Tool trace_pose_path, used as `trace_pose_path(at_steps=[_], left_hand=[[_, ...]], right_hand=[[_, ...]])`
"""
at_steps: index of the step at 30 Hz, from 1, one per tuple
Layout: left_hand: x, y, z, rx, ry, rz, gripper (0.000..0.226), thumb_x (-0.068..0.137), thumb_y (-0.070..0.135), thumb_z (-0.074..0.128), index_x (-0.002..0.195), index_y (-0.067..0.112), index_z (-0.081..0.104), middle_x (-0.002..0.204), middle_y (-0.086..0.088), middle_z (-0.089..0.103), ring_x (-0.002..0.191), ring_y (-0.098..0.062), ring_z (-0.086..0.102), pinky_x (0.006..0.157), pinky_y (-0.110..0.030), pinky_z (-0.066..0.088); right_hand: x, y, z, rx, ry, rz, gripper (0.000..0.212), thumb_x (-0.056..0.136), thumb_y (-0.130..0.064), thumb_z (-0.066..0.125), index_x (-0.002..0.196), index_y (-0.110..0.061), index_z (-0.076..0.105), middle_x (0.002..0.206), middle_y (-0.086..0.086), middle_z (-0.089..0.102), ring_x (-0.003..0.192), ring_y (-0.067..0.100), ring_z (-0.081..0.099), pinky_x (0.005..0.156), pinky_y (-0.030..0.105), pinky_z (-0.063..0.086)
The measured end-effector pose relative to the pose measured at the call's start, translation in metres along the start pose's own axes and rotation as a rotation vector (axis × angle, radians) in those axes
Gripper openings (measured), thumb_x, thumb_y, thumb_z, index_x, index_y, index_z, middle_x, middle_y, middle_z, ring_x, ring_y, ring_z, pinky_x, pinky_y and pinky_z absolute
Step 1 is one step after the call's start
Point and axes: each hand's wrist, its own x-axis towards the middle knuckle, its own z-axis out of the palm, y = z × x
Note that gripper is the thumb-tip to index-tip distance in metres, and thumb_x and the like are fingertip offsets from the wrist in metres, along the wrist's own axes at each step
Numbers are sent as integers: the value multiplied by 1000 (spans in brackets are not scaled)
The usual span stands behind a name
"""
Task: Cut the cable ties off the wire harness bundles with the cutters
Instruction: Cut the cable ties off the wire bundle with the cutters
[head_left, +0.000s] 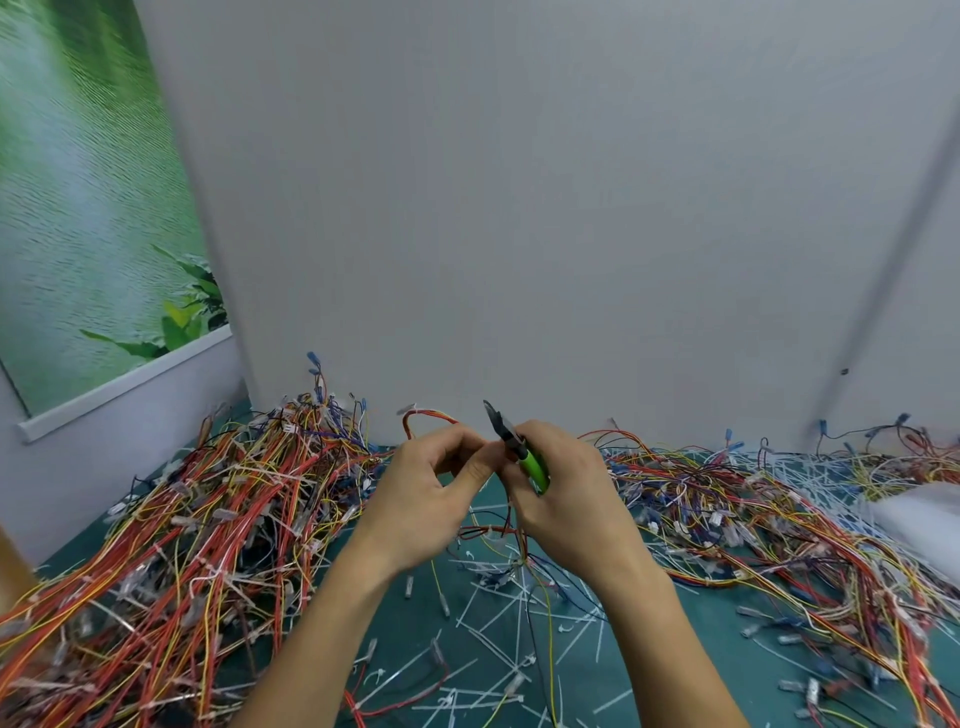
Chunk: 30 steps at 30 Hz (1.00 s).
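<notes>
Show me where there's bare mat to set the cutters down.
Barest: the green mat strip between the right forearm and the right wire pile. A thinner strip lies between the left forearm and the left wire pile. Cut ties litter the middle; both piles are crowded.

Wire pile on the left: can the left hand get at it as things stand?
Probably yes. The wire pile lies just beside the left hand, nothing between them. But that hand's fingers seem to pinch a red harness, near the cutters in the right hand, so it must let go first.
</notes>
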Motion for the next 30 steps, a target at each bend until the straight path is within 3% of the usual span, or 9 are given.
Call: trace_pose_path(at_steps=[5, 9, 12, 15, 17, 21, 23, 26, 30], left_hand=[[0, 2, -1, 13, 5, -1, 17, 92, 45, 64, 89, 31, 73, 81, 8, 72, 76, -11, 65, 70, -33, 52], [-2, 8, 0, -13, 32, -6, 21, 91, 43, 65, 92, 25, 76, 84, 3, 74, 80, -22, 69, 75, -52, 55], [-4, 11, 1, 7, 27, 41, 24, 95, 45, 62, 97, 25, 75, 84, -3, 73, 79, -32, 67, 71, -56, 54], [-4, 13, 2, -31, 58, 31, 27, 98, 44, 55, 93, 23, 72, 77, 1, 70, 57, -18, 63, 52, -35, 53], [-4, 14, 6, -96, 74, -50, 36, 101, 43, 47, 85, 18, 68, 74, 0, 70, 48, -19, 63, 44, -29, 49], [-5, 8, 11, -7, 123, -170, 43, 105, 38, 48, 75, 17, 70, 66, 0, 73, 43, -23, 67, 46, -17, 46], [-5, 6, 14, 41, 114, -174, 40, 105, 33, 50, 72, 25, 73, 64, 2, 73, 40, -20, 64, 50, -17, 47], [-5, 8, 20, -67, 102, -159, 33, 103, 26, 54, 79, 36, 74, 60, 0, 69, 35, -18, 56, 44, -22, 44], [-5, 9, 24, -274, 134, -150, 34, 100, 17, 57, 68, 7, 64, 57, -7, 53, 37, -18, 44, 40, -22, 36]], right_hand=[[0, 4, 0, -8, -44, -34, 15, 95, -10, 68, 107, -16, 65, 95, -12, 55, 81, 3, 48, 73, 10, 36], [0, 5, -1, 9, -40, -26, 14, 94, -10, 69, 104, -18, 64, 89, -14, 56, 78, 1, 49, 69, 12, 36], [0, 4, -2, 68, 3, -34, 13, 95, -8, 67, 103, -17, 64, 86, -12, 58, 77, 4, 51, 67, 14, 37], [0, 5, -2, 161, 37, 17, 10, 99, -11, 64, 100, -21, 64, 81, -13, 59, 73, 5, 54, 63, 14, 38], [0, 6, -2, 234, 44, 90, 9, 101, -19, 63, 97, -26, 63, 79, -10, 63, 68, 8, 55, 61, 19, 42], [3, 6, -1, 391, 104, 232, 15, 104, -30, 60, 90, -25, 64, 67, -16, 60, 58, 2, 50, 55, 14, 39], [4, 7, -1, 418, 119, 262, 22, 105, -33, 57, 88, -22, 65, 61, -14, 54, 54, 2, 44, 53, 15, 37], [4, 7, 0, 446, 95, 284, 23, 105, -32, 58, 87, -20, 65, 57, -11, 47, 53, 5, 39, 51, 17, 34], [3, 4, 0, 478, 43, 289, 17, 103, -30, 63, 90, -21, 69, 67, 8, 59, 62, 13, 50, 59, 36, 47]])
